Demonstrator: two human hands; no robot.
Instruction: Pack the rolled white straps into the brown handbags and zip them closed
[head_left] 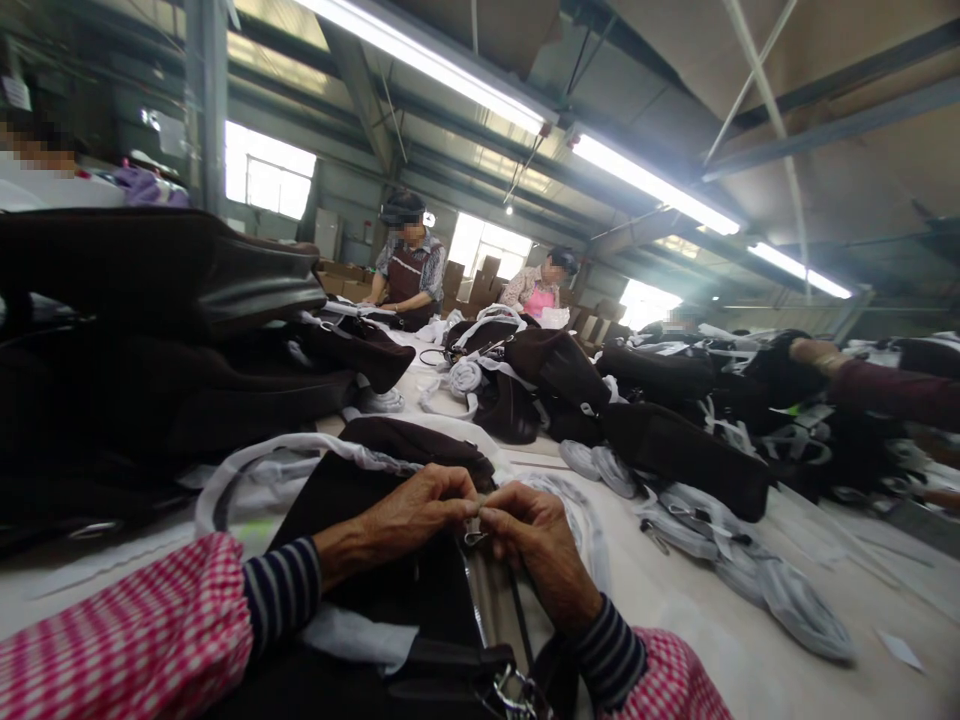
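Note:
A dark bag [405,600] lies before me, its long zipper opening showing a beige lining. Over this opening, my left hand [416,510] is closed in a pinch, thumb against fingertips. My right hand [544,545] pinches at the same spot, its fingertips almost meeting the left ones. Between them hangs a small metal fitting [475,537] with a loop; my fingers cover its upper part. A white-wrapped handle [281,445] arches behind my left wrist. Shiny metal clasps [517,692] lie at the bag's near end.
Dark bags are stacked high at left [165,390], with more bags [551,365] across the white table [817,560]. Wrapped strap coils [799,605] lie to the right. A co-worker's sleeved arm [892,390] reaches in from the right; two people stand beyond the table.

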